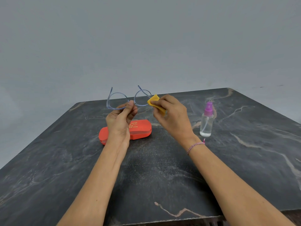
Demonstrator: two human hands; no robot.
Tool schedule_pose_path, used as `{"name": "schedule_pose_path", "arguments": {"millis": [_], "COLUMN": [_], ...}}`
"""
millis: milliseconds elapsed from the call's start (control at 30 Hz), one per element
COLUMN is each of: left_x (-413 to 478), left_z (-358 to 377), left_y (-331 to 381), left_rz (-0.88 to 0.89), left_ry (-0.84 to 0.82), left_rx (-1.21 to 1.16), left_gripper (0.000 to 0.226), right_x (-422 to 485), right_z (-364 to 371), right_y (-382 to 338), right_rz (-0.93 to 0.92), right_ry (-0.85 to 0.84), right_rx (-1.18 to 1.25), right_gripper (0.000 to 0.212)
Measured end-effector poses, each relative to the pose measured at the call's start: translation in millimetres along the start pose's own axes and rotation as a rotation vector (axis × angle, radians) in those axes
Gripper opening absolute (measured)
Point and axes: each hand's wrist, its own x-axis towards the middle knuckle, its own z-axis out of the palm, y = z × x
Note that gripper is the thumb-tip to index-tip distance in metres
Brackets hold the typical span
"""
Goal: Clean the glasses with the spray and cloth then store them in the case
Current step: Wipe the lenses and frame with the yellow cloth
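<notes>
My left hand (pixel 121 119) pinches the clear blue-framed glasses (pixel 117 100) at the bridge and holds them up above the table, temples unfolded and pointing away from me. My right hand (pixel 172 115) grips a small yellow cloth (pixel 154 99) against the outer edge of the right lens. Below my left hand, the closed orange case (pixel 141 129) lies flat on the table, partly hidden by my wrist. A clear spray bottle (pixel 206 123) with a purple nozzle stands upright to the right of my right hand.
The dark marbled table (pixel 162 168) reaches to a plain grey wall behind. Its near edge runs along the bottom right, and its far corners are in view.
</notes>
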Motion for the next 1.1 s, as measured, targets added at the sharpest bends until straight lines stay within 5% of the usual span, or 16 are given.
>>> {"name": "schedule_pose_path", "arguments": {"millis": [167,467,833,1100], "left_x": [0,-5,-4,-9], "left_z": [0,3,1,6], "left_y": [0,-2,-1,-5], "left_rz": [-0.006,-0.030,0.003,0.087], "left_ry": [0.004,-0.066,-0.032,-0.070], "left_rx": [0.003,0.110,0.091,0.209], "left_gripper": [0.007,0.005,0.007,0.006], "right_x": [0,7,1,6], "right_z": [3,-7,4,-3], "right_y": [-7,3,-10,-1], "right_rz": [-0.045,0.034,-0.098,0.015], "right_ry": [-0.065,0.081,-0.057,0.107], "right_rx": [-0.005,-0.027,-0.013,0.002], "right_gripper": [0.021,0.019,0.019,0.018]}}
